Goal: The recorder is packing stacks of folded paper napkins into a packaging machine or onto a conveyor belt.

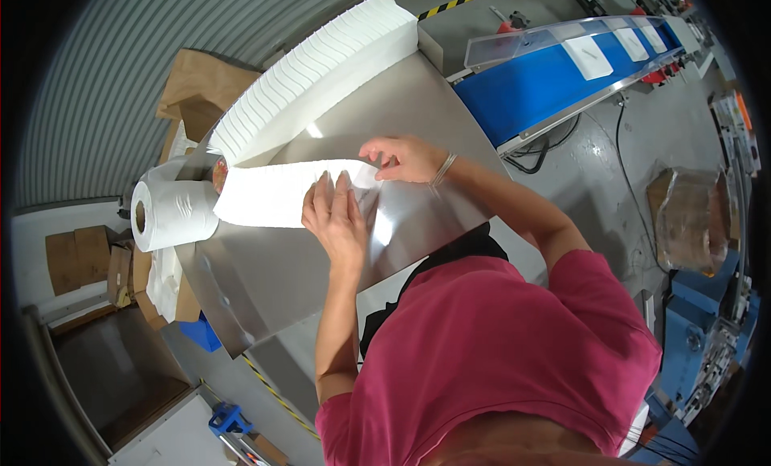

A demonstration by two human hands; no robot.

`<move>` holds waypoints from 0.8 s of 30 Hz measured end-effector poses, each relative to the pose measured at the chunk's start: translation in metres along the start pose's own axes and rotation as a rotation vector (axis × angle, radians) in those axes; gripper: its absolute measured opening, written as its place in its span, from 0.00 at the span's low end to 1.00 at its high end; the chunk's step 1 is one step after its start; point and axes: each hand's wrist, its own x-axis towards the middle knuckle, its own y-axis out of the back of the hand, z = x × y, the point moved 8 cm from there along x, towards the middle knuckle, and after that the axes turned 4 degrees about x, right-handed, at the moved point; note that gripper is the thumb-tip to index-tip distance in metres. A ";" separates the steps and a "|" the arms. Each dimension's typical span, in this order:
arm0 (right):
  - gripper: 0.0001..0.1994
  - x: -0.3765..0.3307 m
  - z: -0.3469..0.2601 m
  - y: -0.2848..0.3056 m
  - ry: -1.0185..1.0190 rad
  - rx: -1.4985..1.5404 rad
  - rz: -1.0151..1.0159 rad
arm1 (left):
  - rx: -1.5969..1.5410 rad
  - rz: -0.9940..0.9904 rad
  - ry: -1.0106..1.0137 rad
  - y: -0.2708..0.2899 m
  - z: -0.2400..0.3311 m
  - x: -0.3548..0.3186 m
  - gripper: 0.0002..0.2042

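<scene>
A row of white folded paper sheets (269,194) lies on the steel table (418,104). My left hand (333,213) rests on the near side of its right end, fingers stretched out over the sheets. At that same end is my right hand (408,159), its fingers curved and apart from the thumb, with the thumb near the end sheet. Nothing shows in its grasp. Something thin and shiny, perhaps clear film, lies by the row's right end; I cannot make it out. Behind stands a longer row of white folded stacks (321,72) along the table's far edge.
A large white roll (175,213) sits at the table's left edge. Cardboard boxes (80,257) stand at the left. On the far right, a blue conveyor belt (514,104) carries several white packs. A clear-wrapped carton (691,217) is on the floor at right.
</scene>
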 end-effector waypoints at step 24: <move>0.19 -0.097 0.117 0.198 -0.585 -0.330 0.641 | 0.014 0.092 0.090 0.005 -0.014 -0.003 0.16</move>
